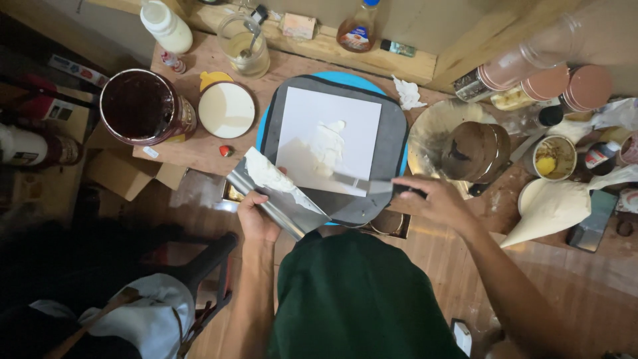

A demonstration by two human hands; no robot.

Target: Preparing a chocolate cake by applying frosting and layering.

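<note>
A white square board (345,119) lies on a grey mat (392,146) over a blue round turntable (345,78), with a smear of white cream (329,143) at its middle. My left hand (256,216) grips a wide metal scraper (279,196) smeared with cream, held at the board's near left corner. My right hand (435,199) holds a palette knife (362,183) by its dark handle, the blade lying flat over the board's near edge.
A dark tub (143,106) and a white lid (227,110) stand left. A glass jar with a spoon (246,43) and bottles stand behind. A chocolate cake on a gold board (475,149), a filled piping bag (551,206) and jars crowd the right.
</note>
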